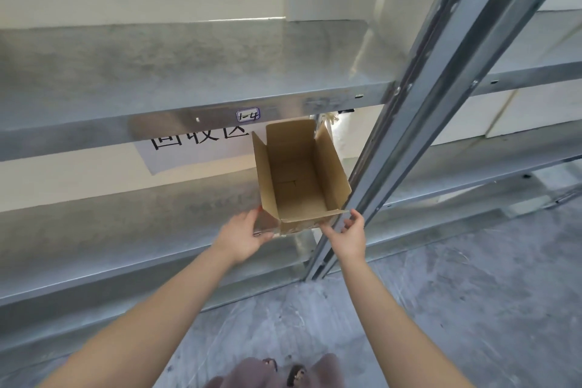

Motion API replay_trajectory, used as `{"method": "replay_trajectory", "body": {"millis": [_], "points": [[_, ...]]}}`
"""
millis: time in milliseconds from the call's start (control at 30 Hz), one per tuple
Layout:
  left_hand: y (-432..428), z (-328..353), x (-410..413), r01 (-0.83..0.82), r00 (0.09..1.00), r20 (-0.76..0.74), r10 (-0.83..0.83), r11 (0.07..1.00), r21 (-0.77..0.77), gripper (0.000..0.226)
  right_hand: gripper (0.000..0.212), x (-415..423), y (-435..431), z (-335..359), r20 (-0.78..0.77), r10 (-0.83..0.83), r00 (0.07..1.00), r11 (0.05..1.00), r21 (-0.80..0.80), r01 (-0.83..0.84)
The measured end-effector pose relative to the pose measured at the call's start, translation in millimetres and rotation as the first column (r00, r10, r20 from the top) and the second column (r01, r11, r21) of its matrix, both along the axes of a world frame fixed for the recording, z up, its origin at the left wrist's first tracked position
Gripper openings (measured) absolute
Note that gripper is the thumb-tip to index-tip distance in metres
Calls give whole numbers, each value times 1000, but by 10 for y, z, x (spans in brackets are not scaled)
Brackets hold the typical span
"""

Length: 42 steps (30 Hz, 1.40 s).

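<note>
Two hands meet at one box [302, 173] in the head view, at the centre of the frame.

1. Box. We see it from above, open, flaps standing up, with its brown inner bottom showing. It lies just left of the post [441, 104] and below the front edge of the upper shelf [189, 72]. Its far flap is near the label [248, 115]. We cannot tell whether it rests on the lower shelf [126, 230] or hangs clear of it.

2. Left hand [242, 235], left of centre and below the box. The thumb lies at the near left corner and the fingers curl under that corner, gripping the box.

3. Right hand [348, 231], right of centre and below the box. The thumb points at the near wall and a fingertip meets the right end of the near flap. The other fingers are loosely bent and narrowly spread. We cannot tell whether this hand grips or only touches.

4. Surroundings. A paper sign [195, 148] with black characters hangs left of the box, under the upper shelf. Grey floor [472, 293] fills the lower right.
</note>
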<state>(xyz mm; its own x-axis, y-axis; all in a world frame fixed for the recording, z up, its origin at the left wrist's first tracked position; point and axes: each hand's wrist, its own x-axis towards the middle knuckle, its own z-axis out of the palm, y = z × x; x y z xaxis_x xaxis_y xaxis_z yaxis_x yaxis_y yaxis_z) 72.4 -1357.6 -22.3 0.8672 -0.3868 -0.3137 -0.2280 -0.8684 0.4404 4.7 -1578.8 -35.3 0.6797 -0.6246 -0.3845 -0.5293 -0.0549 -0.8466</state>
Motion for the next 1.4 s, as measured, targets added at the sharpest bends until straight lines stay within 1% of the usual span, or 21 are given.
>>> {"method": "replay_trajectory", "body": {"millis": [33,100,167,233,267,333,433,600,700,800,867,967,1100,1267,1400], "points": [[73,35,17,71,994,79,-79,993,95,72,98,-47,19,35,-6,32,999,999,-35,-32],[216,121,33,176,958,183,-221,956,233,70,105,-159,88,108,-20,120,993,978,-170,-121],[359,204,-18,235,915,246,-321,917,323,68,101,-290,189,150,-37,206,978,935,-287,-208],[508,272,-132,232,899,273,-341,902,364,67,90,-425,293,185,-121,276,953,888,-348,-301],[583,306,-200,221,901,276,-335,901,372,68,85,-495,335,205,-196,306,932,850,-383,-360],[740,361,-361,204,897,298,-328,902,380,68,78,-639,424,263,-320,350,880,729,-497,-471],[996,433,-641,183,899,322,-298,922,341,67,73,-800,647,416,-370,411,833,552,-625,-551],[1515,558,-1046,139,898,350,-267,926,351,67,67,-981,1239,649,-429,546,720,344,-669,-659],[1922,652,-1211,105,903,363,-230,937,334,66,65,-1041,1715,776,-427,600,676,256,-699,-668],[2406,704,-1309,72,901,387,-195,948,311,65,63,-1062,2282,858,-410,643,647,213,-715,-665],[2803,736,-1352,35,906,395,-151,958,285,64,63,-1052,2703,908,-413,676,611,192,-701,-687],[3549,775,-1387,-43,914,403,-50,975,218,62,65,-1018,3432,965,-460,714,529,111,-671,-733],[4706,825,-1398,-89,911,413,-18,968,237,62,65,-972,4554,972,-497,735,461,22,-662,-749],[6108,926,-1482,-130,919,393,21,959,253,63,61,-887,6046,989,-451,781,432,16,-677,-736],[7109,952,-1600,-200,910,404,90,950,239,62,59,-779,7157,1028,-409,840,357,-42,-704,-709]]}}
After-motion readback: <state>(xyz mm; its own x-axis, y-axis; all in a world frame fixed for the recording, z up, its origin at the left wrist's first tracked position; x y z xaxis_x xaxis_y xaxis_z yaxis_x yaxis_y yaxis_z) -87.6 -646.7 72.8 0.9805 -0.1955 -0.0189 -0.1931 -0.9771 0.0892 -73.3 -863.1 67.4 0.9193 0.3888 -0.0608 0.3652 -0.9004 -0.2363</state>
